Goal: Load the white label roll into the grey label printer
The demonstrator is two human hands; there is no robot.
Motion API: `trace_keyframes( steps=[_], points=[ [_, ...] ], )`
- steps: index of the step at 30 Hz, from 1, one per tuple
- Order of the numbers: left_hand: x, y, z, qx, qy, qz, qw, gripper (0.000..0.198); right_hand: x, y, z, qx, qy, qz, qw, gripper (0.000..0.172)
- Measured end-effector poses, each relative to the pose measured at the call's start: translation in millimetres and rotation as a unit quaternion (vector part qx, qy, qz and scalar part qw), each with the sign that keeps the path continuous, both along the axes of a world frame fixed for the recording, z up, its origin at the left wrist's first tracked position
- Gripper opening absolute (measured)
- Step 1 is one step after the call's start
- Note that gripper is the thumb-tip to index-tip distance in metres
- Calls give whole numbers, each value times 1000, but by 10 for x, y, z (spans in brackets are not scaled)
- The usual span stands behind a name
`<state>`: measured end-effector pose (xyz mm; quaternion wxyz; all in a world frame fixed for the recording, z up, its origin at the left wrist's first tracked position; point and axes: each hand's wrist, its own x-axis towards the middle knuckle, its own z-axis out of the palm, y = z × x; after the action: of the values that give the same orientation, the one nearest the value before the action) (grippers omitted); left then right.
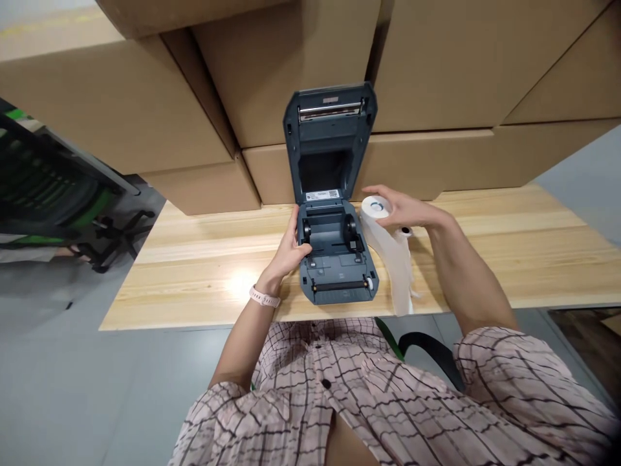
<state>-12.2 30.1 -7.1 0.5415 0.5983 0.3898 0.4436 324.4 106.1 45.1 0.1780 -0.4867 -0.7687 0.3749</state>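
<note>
The printer is open, black holders inside; left hand clasps its left side, right hand, half-curled, grips the paper roll just right.

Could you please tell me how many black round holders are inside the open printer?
2. The left holder is on the side of the printer near the left hand; the right holder faces it, nearer the white roll. I see no others.
</note>
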Motion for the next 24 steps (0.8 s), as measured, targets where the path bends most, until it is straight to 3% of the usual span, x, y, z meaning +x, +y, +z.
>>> trace_keyframes(
  steps=[3,6,10,14,17,20,22,24],
  points=[
    [-15,-4,-33,21,11,-1,1000,123,225,-139,-64,-34,117,-38,992,109],
    [-15,-9,-64,36,16,2,999,117,527,-370,-160,-70,222,-81,969,95],
    [3,0,-84,33,19,9,999,116,609,-631,-327,-163,195,-60,965,74],
    [19,4,-85,28,18,19,999,115,508,-738,-369,-152,173,-14,973,51],
    [25,-6,-86,31,14,23,999,112,508,-833,-194,-97,236,42,966,57],
    [23,-14,-92,39,14,21,999,108,318,-978,125,-56,251,120,959,71],
    [22,-15,-96,44,15,19,999,106,1,-1057,322,6,186,178,966,65],
    [25,-13,-96,48,15,17,999,106,-395,-1084,418,115,58,173,977,56]
  ],
)
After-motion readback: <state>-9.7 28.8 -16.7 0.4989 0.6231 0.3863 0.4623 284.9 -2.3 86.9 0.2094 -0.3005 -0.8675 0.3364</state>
